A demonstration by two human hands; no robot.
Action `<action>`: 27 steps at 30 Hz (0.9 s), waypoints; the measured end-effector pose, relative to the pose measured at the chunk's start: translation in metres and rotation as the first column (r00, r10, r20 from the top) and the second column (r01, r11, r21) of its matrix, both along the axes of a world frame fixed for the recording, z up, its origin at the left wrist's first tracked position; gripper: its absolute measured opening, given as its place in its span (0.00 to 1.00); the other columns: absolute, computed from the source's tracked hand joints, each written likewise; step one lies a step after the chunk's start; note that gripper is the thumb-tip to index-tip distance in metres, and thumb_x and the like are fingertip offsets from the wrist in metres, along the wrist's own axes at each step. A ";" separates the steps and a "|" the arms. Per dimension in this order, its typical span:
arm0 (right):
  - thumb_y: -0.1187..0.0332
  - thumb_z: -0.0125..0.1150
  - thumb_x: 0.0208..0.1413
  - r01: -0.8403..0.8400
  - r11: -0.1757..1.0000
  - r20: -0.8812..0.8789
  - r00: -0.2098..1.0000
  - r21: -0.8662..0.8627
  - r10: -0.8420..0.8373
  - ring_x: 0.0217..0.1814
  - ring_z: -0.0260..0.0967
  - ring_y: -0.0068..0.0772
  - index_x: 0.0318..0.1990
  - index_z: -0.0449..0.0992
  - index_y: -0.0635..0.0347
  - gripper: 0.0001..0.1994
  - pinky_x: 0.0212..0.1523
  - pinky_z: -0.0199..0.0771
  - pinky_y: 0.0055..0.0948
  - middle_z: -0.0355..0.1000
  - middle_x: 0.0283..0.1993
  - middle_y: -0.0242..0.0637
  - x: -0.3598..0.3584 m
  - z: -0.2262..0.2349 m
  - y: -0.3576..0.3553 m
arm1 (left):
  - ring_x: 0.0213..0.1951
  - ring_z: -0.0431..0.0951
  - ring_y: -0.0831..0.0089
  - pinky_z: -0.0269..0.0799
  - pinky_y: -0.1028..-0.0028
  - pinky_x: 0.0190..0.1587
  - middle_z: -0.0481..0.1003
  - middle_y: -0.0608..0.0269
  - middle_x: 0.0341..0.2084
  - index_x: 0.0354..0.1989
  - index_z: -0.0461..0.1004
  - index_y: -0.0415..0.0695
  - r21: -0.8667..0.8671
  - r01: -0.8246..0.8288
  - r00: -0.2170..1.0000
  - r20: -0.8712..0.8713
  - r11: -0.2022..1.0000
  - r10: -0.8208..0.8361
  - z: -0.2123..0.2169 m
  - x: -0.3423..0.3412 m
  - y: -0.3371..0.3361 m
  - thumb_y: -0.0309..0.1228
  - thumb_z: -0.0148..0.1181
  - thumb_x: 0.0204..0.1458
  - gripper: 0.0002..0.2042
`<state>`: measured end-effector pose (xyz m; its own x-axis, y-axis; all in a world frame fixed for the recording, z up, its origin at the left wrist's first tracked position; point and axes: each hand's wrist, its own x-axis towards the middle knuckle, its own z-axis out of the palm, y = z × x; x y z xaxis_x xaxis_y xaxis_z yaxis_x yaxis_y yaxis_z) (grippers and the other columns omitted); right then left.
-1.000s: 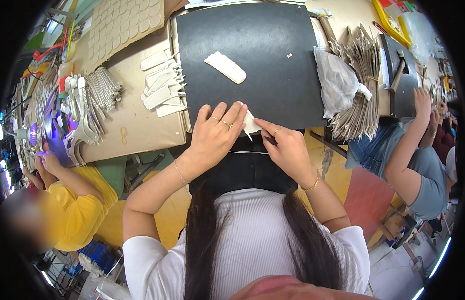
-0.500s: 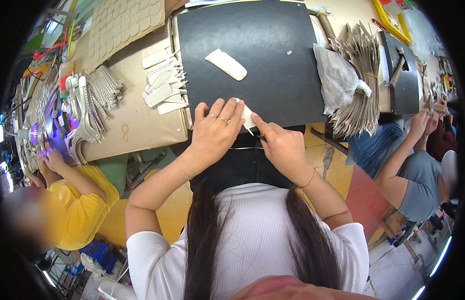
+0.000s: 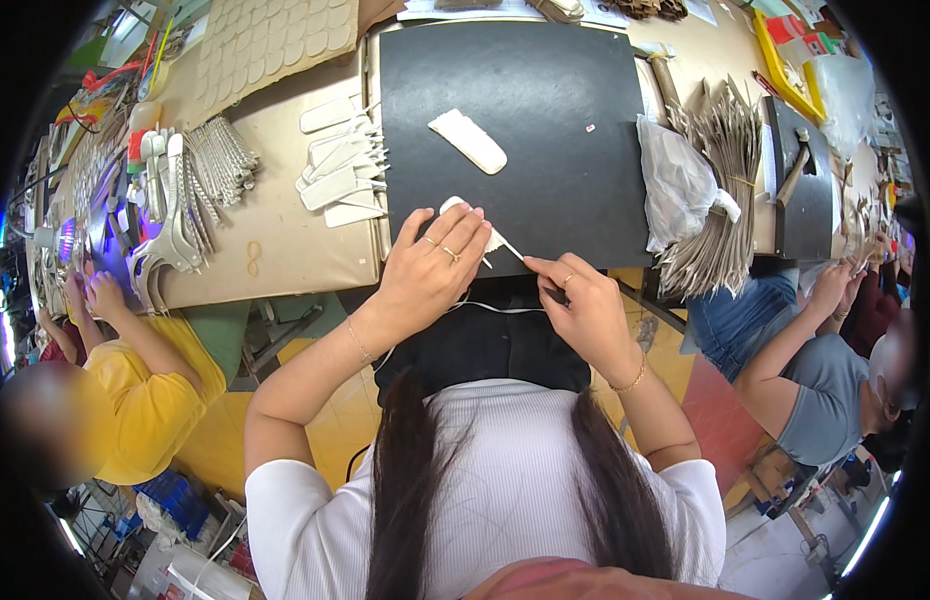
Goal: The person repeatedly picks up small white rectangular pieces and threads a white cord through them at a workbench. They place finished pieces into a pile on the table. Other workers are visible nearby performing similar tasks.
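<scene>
A small white tab-shaped piece point(image 3: 450, 204) lies near the front edge of the black mat point(image 3: 565, 110), mostly hidden beneath my left hand point(image 3: 432, 262). That hand presses it down with its fingers stretched flat. From the piece a thin white strip point(image 3: 509, 247) runs taut toward the right. Its end is pinched between the thumb and forefinger of my right hand point(image 3: 582, 302), just off the mat's edge. A second, larger white tab point(image 3: 469, 142) with one ragged end rests farther back on the mat, touched by neither hand.
Left of the mat sits a pile of white tabs with narrow tails point(image 3: 337, 170). Bundled straps point(image 3: 722, 170) and a plastic bag point(image 3: 677, 185) lie at its right. A hammer point(image 3: 797, 168) is farther right. People work on both sides.
My right hand has drawn away to the right and slightly down, stretching the thin strip out from the piece. My left hand remains over the piece, covering more of it.
</scene>
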<state>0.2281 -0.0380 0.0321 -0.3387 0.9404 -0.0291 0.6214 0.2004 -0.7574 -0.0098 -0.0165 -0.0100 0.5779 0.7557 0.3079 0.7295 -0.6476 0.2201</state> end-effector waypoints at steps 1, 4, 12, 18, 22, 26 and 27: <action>0.82 0.64 0.52 -0.003 1.000 0.010 1.000 0.002 0.003 0.29 0.74 0.39 0.50 0.82 0.62 0.17 0.32 0.74 0.31 0.73 0.31 0.39 0.001 0.000 -0.002 | 0.61 0.73 0.64 0.65 0.55 0.61 0.76 0.59 0.55 0.54 0.77 0.41 -0.006 0.001 1.000 -0.011 1.000 -0.001 0.000 0.000 0.000 0.30 0.66 0.52 0.19; 0.77 0.67 0.51 -0.008 1.000 0.073 0.997 -0.011 0.009 0.32 0.76 0.39 0.50 0.82 0.57 0.17 0.34 0.78 0.35 0.73 0.33 0.34 0.002 -0.004 -0.005 | 0.62 0.72 0.62 0.65 0.55 0.61 0.76 0.58 0.56 0.54 0.77 0.42 -0.020 0.011 0.999 -0.052 1.000 -0.012 0.002 0.001 -0.001 0.31 0.65 0.53 0.19; 0.71 0.72 0.53 0.102 0.986 0.093 0.989 0.133 -0.115 0.29 0.72 0.35 0.54 0.81 0.54 0.19 0.32 0.75 0.34 0.70 0.34 0.35 0.006 -0.006 -0.002 | 0.60 0.72 0.60 0.65 0.58 0.57 0.73 0.56 0.59 0.54 0.78 0.45 -0.124 0.134 0.988 -0.061 0.983 -0.142 0.015 -0.011 0.010 0.29 0.61 0.53 0.18; 0.67 0.74 0.55 0.265 0.946 0.056 0.964 -0.186 -0.259 0.34 0.68 0.34 0.59 0.75 0.61 0.24 0.38 0.75 0.31 0.69 0.40 0.38 0.015 0.015 0.003 | 0.47 0.71 0.56 0.66 0.62 0.54 0.73 0.57 0.44 0.48 0.78 0.43 -0.429 0.003 0.982 0.173 0.904 0.079 0.019 -0.007 0.025 0.28 0.70 0.50 0.16; 0.71 0.68 0.60 0.163 0.925 -0.079 0.976 -0.343 -0.201 0.39 0.71 0.40 0.59 0.69 0.69 0.22 0.44 0.75 0.33 0.71 0.47 0.45 0.005 0.021 0.006 | 0.46 0.71 0.57 0.65 0.62 0.52 0.72 0.59 0.40 0.45 0.78 0.43 -0.498 -0.054 0.964 0.200 0.865 0.175 0.025 -0.006 0.023 0.29 0.72 0.49 0.15; 0.74 0.63 0.62 0.054 0.965 -0.060 0.996 -0.255 -0.071 0.41 0.74 0.47 0.59 0.73 0.68 0.18 0.45 0.75 0.38 0.72 0.46 0.46 -0.009 0.022 0.013 | 0.46 0.72 0.58 0.65 0.63 0.50 0.73 0.60 0.37 0.45 0.78 0.43 -0.574 -0.090 0.946 0.206 0.814 0.250 0.025 -0.004 0.016 0.28 0.72 0.50 0.14; 0.74 0.63 0.62 0.060 0.973 -0.054 0.996 -0.223 -0.074 0.41 0.74 0.48 0.60 0.73 0.67 0.19 0.45 0.75 0.38 0.72 0.45 0.46 -0.012 0.023 0.013 | 0.46 0.72 0.58 0.65 0.63 0.50 0.74 0.60 0.37 0.44 0.78 0.43 -0.583 -0.099 0.937 0.217 0.807 0.272 0.024 -0.004 0.014 0.28 0.71 0.50 0.14</action>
